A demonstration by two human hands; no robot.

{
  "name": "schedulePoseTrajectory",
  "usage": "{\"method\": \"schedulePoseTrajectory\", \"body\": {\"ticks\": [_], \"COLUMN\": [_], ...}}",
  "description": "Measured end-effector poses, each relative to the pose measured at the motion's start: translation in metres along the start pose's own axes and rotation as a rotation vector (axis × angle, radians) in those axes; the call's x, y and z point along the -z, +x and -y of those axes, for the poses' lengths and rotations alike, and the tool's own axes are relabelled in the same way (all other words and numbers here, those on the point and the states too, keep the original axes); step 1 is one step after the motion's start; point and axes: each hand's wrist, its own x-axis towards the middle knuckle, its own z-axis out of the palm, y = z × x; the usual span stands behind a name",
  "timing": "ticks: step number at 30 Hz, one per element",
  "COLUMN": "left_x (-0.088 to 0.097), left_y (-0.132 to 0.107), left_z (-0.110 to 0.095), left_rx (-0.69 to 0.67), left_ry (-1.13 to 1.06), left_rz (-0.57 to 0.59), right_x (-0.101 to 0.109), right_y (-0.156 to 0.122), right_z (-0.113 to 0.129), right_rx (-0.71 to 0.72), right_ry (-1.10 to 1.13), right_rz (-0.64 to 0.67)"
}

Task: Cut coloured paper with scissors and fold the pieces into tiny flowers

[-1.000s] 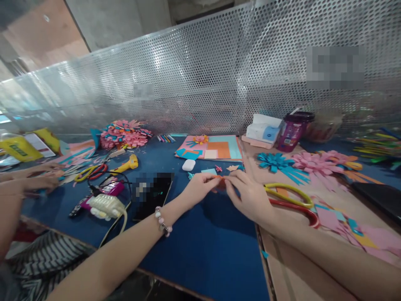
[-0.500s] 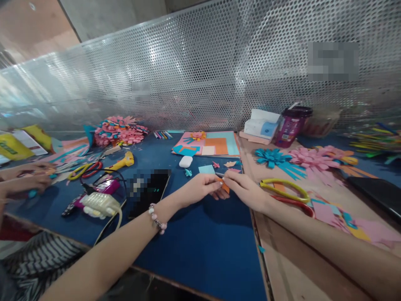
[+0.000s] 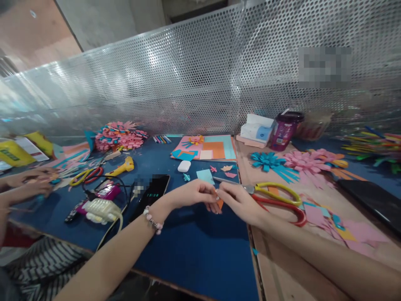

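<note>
My left hand (image 3: 194,195) and my right hand (image 3: 239,201) meet over the blue table mat (image 3: 200,246). Both pinch a small orange paper piece (image 3: 220,203), which peeks out below the fingertips. A bead bracelet (image 3: 152,220) circles my left wrist. Just behind my right hand lie scissors with one yellow and one red handle (image 3: 275,196), their blades pointing left. A small teal paper square (image 3: 205,175) rests a little beyond my left hand.
A black phone (image 3: 153,193) and a white charger with cables (image 3: 102,207) lie left. Another person's hands (image 3: 29,184) work at far left beside other scissors (image 3: 84,174) and a yellow glue gun (image 3: 120,167). Paper flowers (image 3: 308,161), coloured sheets (image 3: 208,147), a tissue box (image 3: 258,130) and a purple cup (image 3: 283,130) line the back.
My hands have drawn slightly nearer and lower with the orange paper. The view shifted, so the scissors' blades now show behind my right hand.
</note>
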Motion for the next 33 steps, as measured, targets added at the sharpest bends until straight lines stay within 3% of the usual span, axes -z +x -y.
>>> {"method": "schedulePoseTrajectory", "body": {"ticks": [9,12,14,18,22,29,33], "left_x": [0.003,0.009,0.017,0.033,0.047,0.068,0.07], "left_y": [-0.002,-0.005,-0.009,-0.019,-0.026,-0.035,-0.037], "left_z": [0.0,-0.005,-0.009,-0.016,-0.015,-0.008,-0.009], "left_rx": [0.032,0.055,0.068,0.238,0.405,0.532,0.479], "left_ry": [-0.047,0.042,0.2,0.42,0.521,0.785,0.852], "left_rz": [0.086,0.095,0.032,0.109,0.183,-0.03,-0.172], "right_x": [-0.007,-0.006,-0.003,0.005,-0.002,-0.032,-0.035], "right_y": [-0.011,-0.009,-0.004,0.018,0.043,0.061,0.057], "right_z": [0.009,0.007,0.003,-0.01,-0.017,-0.01,-0.008], "right_rx": [0.091,0.094,0.041,0.082,0.168,0.106,0.085], "right_ry": [-0.16,-0.207,-0.275,-0.516,-0.799,-0.919,-0.938], "right_rz": [0.005,0.038,-0.03,-0.222,-0.13,0.038,0.034]}}
